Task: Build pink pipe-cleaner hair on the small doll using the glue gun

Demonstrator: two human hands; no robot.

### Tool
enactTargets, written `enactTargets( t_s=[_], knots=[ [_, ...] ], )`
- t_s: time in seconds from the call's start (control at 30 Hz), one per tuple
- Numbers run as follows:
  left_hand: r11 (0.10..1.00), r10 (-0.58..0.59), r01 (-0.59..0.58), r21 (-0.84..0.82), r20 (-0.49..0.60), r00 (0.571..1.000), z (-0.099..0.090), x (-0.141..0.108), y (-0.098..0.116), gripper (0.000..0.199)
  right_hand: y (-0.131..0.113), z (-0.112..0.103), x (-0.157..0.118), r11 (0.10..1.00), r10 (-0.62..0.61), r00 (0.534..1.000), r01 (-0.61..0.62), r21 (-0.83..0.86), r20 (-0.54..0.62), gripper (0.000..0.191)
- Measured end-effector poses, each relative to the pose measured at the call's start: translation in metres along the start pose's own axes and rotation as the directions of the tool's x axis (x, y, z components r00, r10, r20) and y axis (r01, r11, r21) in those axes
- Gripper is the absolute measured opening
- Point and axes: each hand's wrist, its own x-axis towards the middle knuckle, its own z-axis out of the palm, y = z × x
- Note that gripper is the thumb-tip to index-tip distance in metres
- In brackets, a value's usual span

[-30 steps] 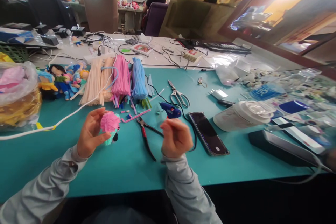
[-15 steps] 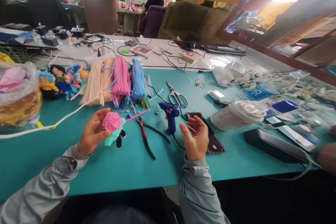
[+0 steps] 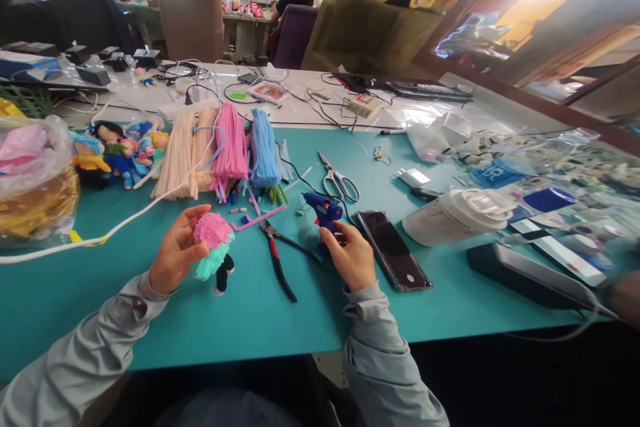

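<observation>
My left hand [image 3: 177,250] holds a small doll [image 3: 214,243] with fluffy pink hair, a mint-green body and black legs that hang above the mat. The fingers and thumb of my right hand [image 3: 350,253] are closed around the handle of a blue hot glue gun [image 3: 324,208], whose nozzle points left. Between my hands lie diagonal pliers [image 3: 278,267] with red and black handles, jaws toward the back. A pink pipe cleaner [image 3: 263,217] rests just beyond them. To the right of my right hand is a dark phone [image 3: 395,250], lying face up.
Bundles of peach [image 3: 183,153], pink [image 3: 231,147] and blue pipe cleaners [image 3: 264,150] stand behind, beside several small dolls [image 3: 120,150]. Scissors [image 3: 339,180] lie beyond the glue gun. A white lidded cup [image 3: 450,217] lies at right. A white cable [image 3: 135,217] crosses the left side.
My right hand has moved left from over the phone and closed on the glue gun's handle. The doll in my left hand has tilted slightly, its legs swinging lower.
</observation>
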Motion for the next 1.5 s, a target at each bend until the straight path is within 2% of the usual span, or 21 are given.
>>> enactTargets(
  t_s=[0.2,0.3,0.43,0.5,0.57,0.63,0.73,0.8,0.9,0.97,1.03,1.17,1.5],
  knots=[
    [0.999,-0.042,0.042,-0.021,-0.026,0.999,-0.001,0.0,0.001,0.058,-0.013,0.003,0.009,0.982,-0.01,0.998,0.02,-0.186,0.057,0.042],
    [0.999,-0.05,0.05,-0.016,-0.023,0.998,-0.003,0.0,0.0,0.058,-0.017,0.006,0.012,0.985,0.01,0.997,0.003,-0.17,0.071,0.037],
    [0.999,-0.052,0.052,-0.009,-0.029,0.998,-0.004,0.0,-0.001,0.06,-0.02,0.005,0.01,0.999,0.005,1.0,-0.004,-0.034,0.02,0.032],
    [0.999,-0.045,0.044,-0.008,-0.028,0.999,-0.004,0.0,0.0,0.061,-0.02,0.002,0.007,0.996,0.045,0.999,-0.043,0.083,-0.022,0.032],
    [0.999,-0.037,0.037,-0.013,-0.028,0.999,-0.003,0.0,0.0,0.059,-0.021,0.0,0.002,0.971,0.106,0.993,-0.092,0.219,-0.055,0.033],
    [1.0,-0.028,0.028,-0.007,-0.031,0.999,-0.003,0.001,0.0,0.057,-0.022,-0.002,-0.004,0.927,0.123,0.989,-0.087,0.364,-0.078,0.03],
    [1.0,0.009,-0.009,0.009,-0.034,0.999,-0.003,0.001,-0.003,0.055,-0.028,-0.005,-0.021,0.839,0.025,0.996,0.025,0.543,-0.085,0.024],
    [1.0,0.026,-0.026,0.014,-0.027,0.999,-0.003,0.001,-0.004,0.054,-0.037,-0.008,-0.039,0.807,-0.051,0.997,0.073,0.587,-0.053,0.022],
    [0.999,0.033,-0.033,0.029,-0.003,0.999,-0.004,0.001,-0.006,0.054,-0.06,-0.011,-0.067,0.825,-0.112,0.99,0.045,0.563,0.086,0.018],
    [0.998,0.044,-0.044,0.039,0.011,0.999,-0.003,-0.001,-0.006,0.055,-0.079,-0.011,-0.081,0.828,-0.209,0.956,0.061,0.558,0.205,0.017],
    [0.997,0.056,-0.057,0.055,0.015,0.998,-0.003,-0.002,-0.006,0.055,-0.096,-0.009,-0.09,0.819,-0.29,0.918,0.093,0.566,0.27,0.015],
    [0.994,0.084,-0.085,0.074,0.015,0.996,-0.003,-0.003,-0.006,0.058,-0.112,0.001,-0.096,0.837,-0.34,0.878,0.119,0.534,0.337,0.015],
    [0.993,0.085,-0.087,0.078,0.033,0.996,-0.001,-0.004,-0.006,0.059,-0.116,0.011,-0.097,0.859,-0.373,0.863,0.183,0.477,0.341,0.017]
  ],
)
